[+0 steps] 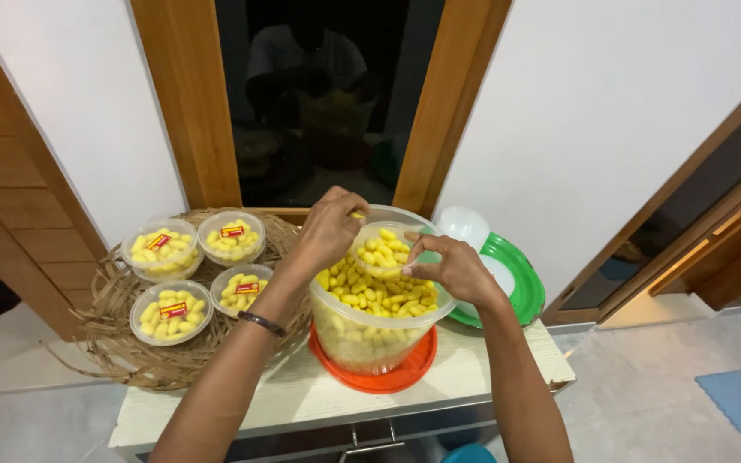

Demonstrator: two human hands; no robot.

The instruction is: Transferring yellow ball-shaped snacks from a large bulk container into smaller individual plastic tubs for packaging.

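The left hand [329,230] is pinched narrow, thumb and fingertips closed on one small yellow piece [358,216] at the far rim of the small round tub [385,249]; the piece's long axis cannot be resolved. The right hand [452,267] grips that tub at its right side, fingers curled over the near rim (thumb position is hidden). The small tub sits upright, mouth up, inside the top of the large clear container [370,330], directly between both hands. Both vessels hold oblong yellow sweets lying in mixed directions. The large container stands upright on an orange lid [375,377] on the white table [302,399]. Left of the hands, four sealed tubs [192,274] rest on a woven tray [117,343]; green and white lids [521,287] lie behind the right hand.
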